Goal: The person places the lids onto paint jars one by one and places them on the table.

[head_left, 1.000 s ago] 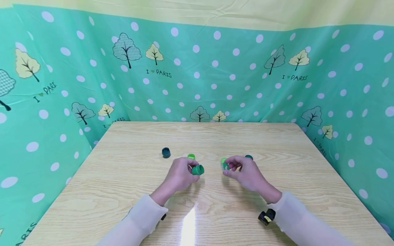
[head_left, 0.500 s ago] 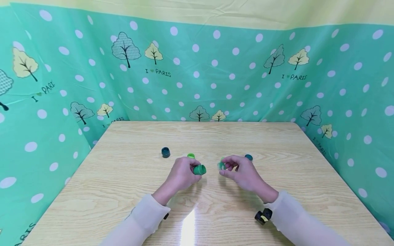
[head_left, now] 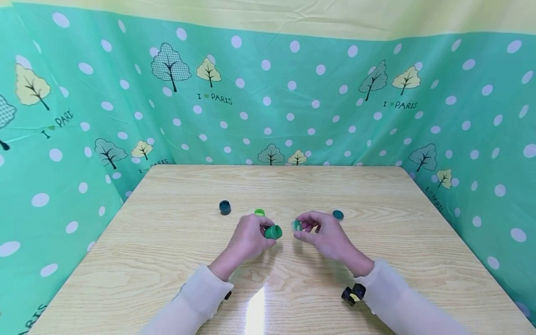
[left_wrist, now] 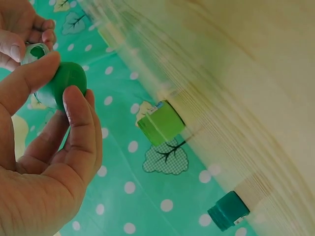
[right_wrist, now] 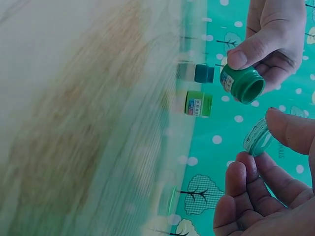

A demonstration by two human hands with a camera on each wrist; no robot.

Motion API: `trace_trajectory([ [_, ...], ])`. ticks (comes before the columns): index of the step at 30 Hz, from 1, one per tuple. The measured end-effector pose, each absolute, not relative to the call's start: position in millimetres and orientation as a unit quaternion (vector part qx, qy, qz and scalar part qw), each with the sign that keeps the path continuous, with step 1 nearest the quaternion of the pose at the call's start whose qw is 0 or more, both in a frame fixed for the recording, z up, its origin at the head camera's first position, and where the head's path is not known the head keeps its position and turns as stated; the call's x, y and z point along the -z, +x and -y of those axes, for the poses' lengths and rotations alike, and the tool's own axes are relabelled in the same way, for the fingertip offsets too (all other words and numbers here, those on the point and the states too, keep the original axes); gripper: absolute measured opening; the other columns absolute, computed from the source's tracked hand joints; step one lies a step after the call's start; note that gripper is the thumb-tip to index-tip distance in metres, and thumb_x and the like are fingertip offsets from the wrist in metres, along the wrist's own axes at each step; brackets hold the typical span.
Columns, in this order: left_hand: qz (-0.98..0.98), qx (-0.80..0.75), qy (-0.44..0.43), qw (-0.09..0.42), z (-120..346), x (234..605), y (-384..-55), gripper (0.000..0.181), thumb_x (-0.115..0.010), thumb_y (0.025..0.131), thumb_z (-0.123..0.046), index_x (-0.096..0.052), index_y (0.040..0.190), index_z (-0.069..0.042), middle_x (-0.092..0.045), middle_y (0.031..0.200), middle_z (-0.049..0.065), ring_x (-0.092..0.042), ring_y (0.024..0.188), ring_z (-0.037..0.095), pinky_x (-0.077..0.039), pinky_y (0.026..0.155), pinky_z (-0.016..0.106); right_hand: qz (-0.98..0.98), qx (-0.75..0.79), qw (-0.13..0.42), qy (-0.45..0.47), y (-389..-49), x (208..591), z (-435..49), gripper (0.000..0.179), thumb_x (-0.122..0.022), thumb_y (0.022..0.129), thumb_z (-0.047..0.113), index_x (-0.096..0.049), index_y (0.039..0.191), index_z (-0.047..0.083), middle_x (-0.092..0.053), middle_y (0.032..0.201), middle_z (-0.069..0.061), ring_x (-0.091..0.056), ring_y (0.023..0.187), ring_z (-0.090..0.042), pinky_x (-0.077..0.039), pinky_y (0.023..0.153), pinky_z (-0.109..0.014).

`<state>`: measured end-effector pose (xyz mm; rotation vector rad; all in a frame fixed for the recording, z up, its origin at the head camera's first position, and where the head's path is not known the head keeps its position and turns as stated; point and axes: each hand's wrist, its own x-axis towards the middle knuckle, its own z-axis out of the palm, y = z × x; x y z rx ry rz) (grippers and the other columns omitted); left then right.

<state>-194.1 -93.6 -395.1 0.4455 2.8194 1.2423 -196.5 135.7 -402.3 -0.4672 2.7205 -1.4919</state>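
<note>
A small green paint jar (head_left: 273, 232) is held by my left hand (head_left: 249, 238), tipped so that its uncovered threaded mouth faces right. In the right wrist view, that paint jar (right_wrist: 242, 82) shows a printed label, and my left thumb lies on its side. Opposite it, my right hand (head_left: 324, 236) pinches a round lid (head_left: 297, 225) between thumb and fingertips. The lid (right_wrist: 257, 137) looks translucent with green paint on it. A short gap separates lid and jar mouth, both raised above the table.
On the wooden table (head_left: 188, 186), behind my left hand, stand a lime green jar (head_left: 259, 212) and a dark teal jar (head_left: 224, 207). A teal lid (head_left: 338, 215) lies beyond my right hand. A lime lid (right_wrist: 171, 200) shows in the right wrist view. Dotted cloth (head_left: 289, 111) hangs behind.
My right hand has moved left with the lid, narrowing the gap to the jar. My left hand has shifted slightly right with the jar. More of the teal lid shows now.
</note>
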Motion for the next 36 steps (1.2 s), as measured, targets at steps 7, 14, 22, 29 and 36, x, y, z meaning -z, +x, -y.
trace_trajectory([
  [7, -0.905, -0.398, 0.149, 0.015, 93, 397, -195, 0.031, -0.088, 0.077, -0.002, -0.078, 0.106, -0.003, -0.073, 0.094, 0.005, -0.064, 0.08, 0.012, -0.058, 0.071, 0.027, -0.867, 0.475, 0.006, -0.149, -196, 404, -132, 0.029, -0.084, 0.087, 0.021, -0.074, 0.113, 0.014, -0.069, 0.092, 0.002, -0.062, 0.087, -0.017, -0.047, 0.075, -0.032],
  [14, -0.903, -0.402, 0.151, 0.019, 92, 396, -195, 0.032, -0.088, 0.077, -0.002, -0.077, 0.108, -0.002, -0.073, 0.094, 0.005, -0.064, 0.079, 0.012, -0.058, 0.07, 0.026, -0.865, 0.476, 0.009, -0.155, -196, 405, -129, 0.028, -0.084, 0.088, 0.021, -0.073, 0.113, 0.015, -0.068, 0.092, 0.004, -0.061, 0.087, -0.017, -0.046, 0.075, -0.033],
  [22, -0.901, -0.404, 0.156, 0.014, 92, 395, -196, 0.031, -0.088, 0.077, -0.001, -0.078, 0.106, -0.002, -0.073, 0.092, 0.005, -0.063, 0.076, 0.011, -0.057, 0.068, 0.024, -0.863, 0.48, 0.01, -0.159, -197, 403, -125, 0.028, -0.083, 0.088, 0.02, -0.073, 0.113, 0.015, -0.069, 0.094, 0.002, -0.061, 0.088, -0.018, -0.045, 0.077, -0.034],
  [29, -0.904, -0.397, 0.161, 0.004, 91, 396, -197, 0.029, -0.089, 0.075, -0.001, -0.078, 0.103, -0.002, -0.071, 0.086, 0.002, -0.061, 0.074, 0.011, -0.055, 0.065, 0.023, -0.861, 0.482, 0.009, -0.165, -199, 402, -120, 0.028, -0.084, 0.088, 0.021, -0.073, 0.113, 0.014, -0.068, 0.093, 0.004, -0.061, 0.088, -0.017, -0.046, 0.077, -0.033],
  [36, -0.902, -0.403, 0.156, 0.008, 91, 395, -197, 0.028, -0.088, 0.077, -0.001, -0.078, 0.103, -0.004, -0.069, 0.084, 0.0, -0.06, 0.074, 0.012, -0.055, 0.064, 0.023, -0.859, 0.484, 0.012, -0.164, -200, 402, -115, 0.028, -0.084, 0.088, 0.023, -0.073, 0.113, 0.015, -0.069, 0.094, 0.004, -0.061, 0.089, -0.017, -0.046, 0.079, -0.036],
])
